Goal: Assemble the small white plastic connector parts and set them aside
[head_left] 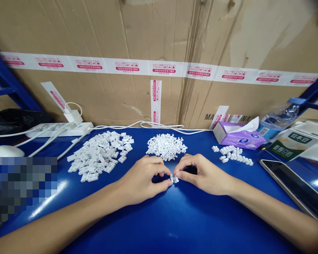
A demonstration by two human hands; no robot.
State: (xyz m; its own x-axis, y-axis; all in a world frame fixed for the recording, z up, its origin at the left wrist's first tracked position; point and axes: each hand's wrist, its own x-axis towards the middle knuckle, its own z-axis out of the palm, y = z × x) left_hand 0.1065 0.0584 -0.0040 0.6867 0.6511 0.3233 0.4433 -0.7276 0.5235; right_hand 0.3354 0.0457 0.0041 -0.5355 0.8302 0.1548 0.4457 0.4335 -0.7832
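Between my two hands, just above the blue tabletop, is a small white plastic piece (174, 179) with slots in it. My left hand (148, 178) pinches its left side between thumb and fingers. On the right side, the thumb and forefinger of my right hand (201, 174) close on the same piece, hiding part of it. Behind the hands lies a heap of tiny white plastic parts (166, 145). Farther left spreads a larger pile of flat white slotted pieces (100, 153). A small group of white pieces (234, 154) sits beyond my right hand.
A white power strip (82, 129) with cables runs along the back left, against a cardboard wall (108, 95). At right stand a purple tissue pack (238, 137), a plastic bottle (281, 114) and a green-and-white carton (294, 143). A phone (294, 183) lies near my right forearm.
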